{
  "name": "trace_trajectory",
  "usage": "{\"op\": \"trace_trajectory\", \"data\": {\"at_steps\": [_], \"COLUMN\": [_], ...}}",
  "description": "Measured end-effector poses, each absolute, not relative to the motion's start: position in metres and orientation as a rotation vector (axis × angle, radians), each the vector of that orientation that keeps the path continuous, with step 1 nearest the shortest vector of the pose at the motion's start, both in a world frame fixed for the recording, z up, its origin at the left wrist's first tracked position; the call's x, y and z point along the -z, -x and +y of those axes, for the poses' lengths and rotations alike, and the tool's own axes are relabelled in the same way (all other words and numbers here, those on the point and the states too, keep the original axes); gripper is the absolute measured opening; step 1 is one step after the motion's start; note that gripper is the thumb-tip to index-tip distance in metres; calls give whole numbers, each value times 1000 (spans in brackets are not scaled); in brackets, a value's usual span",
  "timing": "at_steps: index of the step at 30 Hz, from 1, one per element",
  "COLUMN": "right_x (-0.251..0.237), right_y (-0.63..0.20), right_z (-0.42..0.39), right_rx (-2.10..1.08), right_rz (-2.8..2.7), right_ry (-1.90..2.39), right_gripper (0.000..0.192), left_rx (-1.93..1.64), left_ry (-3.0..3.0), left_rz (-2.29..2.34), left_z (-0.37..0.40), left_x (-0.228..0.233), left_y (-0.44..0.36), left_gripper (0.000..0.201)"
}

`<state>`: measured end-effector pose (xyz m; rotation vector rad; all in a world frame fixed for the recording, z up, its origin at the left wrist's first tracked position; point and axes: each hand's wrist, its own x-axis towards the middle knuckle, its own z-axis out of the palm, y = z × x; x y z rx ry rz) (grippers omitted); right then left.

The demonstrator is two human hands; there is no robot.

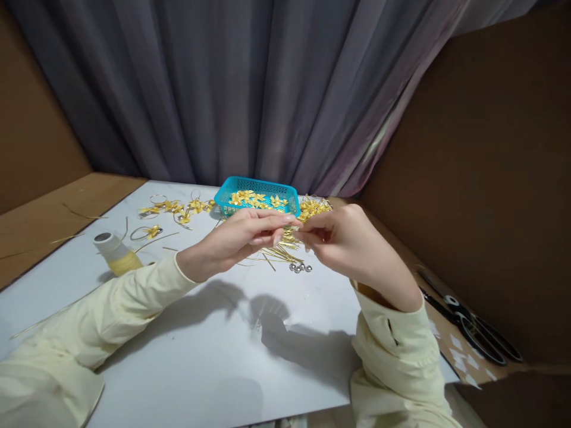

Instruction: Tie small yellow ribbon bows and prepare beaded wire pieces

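Two hands meet above the white surface (214, 362), fingertips pressed together over a small piece too tiny and too hidden to make out, though it sits right at the point where the left hand (236, 238) and right hand (348, 241) touch. Both grips are pinched closed on it, thumb against forefinger. The piece is held in mid-air over the loose pile of gold strips (279, 252), just in front of the blue basket (257, 196) of folded gold flowers. A slip of either pinch would likely drop it into that pile, where it would be hard to find again; the small metal rings (301, 268) beside it could scatter if a wrist brushed them. The spool (113, 252) and scissors (473, 324) lie well apart.
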<state>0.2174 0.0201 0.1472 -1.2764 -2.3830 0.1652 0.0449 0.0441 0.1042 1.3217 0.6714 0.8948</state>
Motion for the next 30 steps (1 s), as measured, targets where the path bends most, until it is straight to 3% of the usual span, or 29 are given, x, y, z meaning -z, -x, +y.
{"op": "trace_trajectory", "data": {"at_steps": [5, 16, 25, 30], "right_x": [-150, -145, -145, -147], "right_y": [-217, -224, -227, -231], "right_z": [19, 25, 28, 36], "right_rx": [-261, -143, -293, -687], "right_rz": [-2304, -2493, -2478, -2417], "right_ry": [1330, 1318, 1240, 1134], "right_gripper": [22, 20, 18, 25], "left_rx": [-1049, -1091, -963, -1036], "left_ry": [-1526, -2309, -2000, -1839], "left_rz": [712, 787, 861, 822], "left_z": [41, 37, 33, 33], "left_x": [-100, -102, -106, -110], "left_y": [-47, -41, -44, -40], "left_gripper": [26, 21, 21, 25]}}
